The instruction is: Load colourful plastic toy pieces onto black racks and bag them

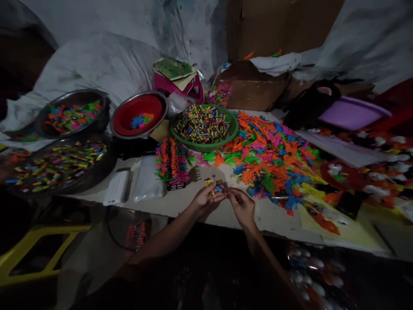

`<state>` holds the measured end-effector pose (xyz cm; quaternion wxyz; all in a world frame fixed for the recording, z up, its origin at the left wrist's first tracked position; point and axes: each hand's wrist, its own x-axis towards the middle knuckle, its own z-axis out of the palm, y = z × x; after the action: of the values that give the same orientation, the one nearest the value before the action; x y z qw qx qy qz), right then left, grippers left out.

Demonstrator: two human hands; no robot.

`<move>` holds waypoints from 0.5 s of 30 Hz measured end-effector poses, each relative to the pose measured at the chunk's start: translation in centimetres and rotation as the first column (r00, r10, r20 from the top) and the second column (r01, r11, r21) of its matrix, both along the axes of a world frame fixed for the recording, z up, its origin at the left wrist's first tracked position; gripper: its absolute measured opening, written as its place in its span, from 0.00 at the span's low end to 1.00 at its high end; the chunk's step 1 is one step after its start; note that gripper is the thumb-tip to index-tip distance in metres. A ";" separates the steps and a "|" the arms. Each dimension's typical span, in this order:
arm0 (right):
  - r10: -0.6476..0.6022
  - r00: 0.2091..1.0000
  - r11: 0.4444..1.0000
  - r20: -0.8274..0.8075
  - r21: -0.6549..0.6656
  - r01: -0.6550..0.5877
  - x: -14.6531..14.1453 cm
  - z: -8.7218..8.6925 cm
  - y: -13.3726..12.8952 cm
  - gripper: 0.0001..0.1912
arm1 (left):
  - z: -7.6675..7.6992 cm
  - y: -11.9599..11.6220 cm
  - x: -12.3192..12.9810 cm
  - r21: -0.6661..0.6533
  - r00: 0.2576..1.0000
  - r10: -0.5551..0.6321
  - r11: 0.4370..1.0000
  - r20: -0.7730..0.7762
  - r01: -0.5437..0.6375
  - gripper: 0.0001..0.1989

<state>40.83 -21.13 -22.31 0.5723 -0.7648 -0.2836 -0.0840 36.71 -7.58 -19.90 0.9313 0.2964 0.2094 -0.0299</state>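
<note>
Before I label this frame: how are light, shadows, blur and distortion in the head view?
Head view: dim overall, near black along much of the bottom; left hand and right hand readable but soft, with detail of the small pieces at the fingers lost; soft shadow on the table by the left hand; wide-angle stretch towards the edges, as on the purple basin.

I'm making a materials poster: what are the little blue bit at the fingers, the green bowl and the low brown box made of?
Little blue bit: perhaps plastic, from its even colour, but too small to be sure.
Green bowl: probably smooth plastic, from its evenly coloured, rounded rim.
Low brown box: likely matt cardboard, from its flat brown panels.
</note>
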 end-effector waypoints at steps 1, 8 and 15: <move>0.018 1.000 1.000 0.000 -0.005 -0.018 0.2 0.3 0.1 0.09 | -0.1 0.1 0.0 0.005 1.000 -0.002 1.000 0.006 0.002 0.08; 0.036 0.987 0.990 0.158 -0.143 -0.013 1.9 1.4 0.8 0.09 | -0.9 1.0 0.0 0.140 0.999 -0.011 0.990 -0.046 0.018 0.12; 0.462 0.881 0.772 -0.106 -0.442 -0.458 5.6 2.4 1.3 0.10 | -2.7 2.8 -0.9 0.452 0.969 -0.241 0.860 -0.054 0.239 0.21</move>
<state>46.47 -19.79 -19.96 0.3794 -0.7838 -0.4757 0.1239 35.84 -4.73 -22.61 0.8255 0.5298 0.1698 -0.0952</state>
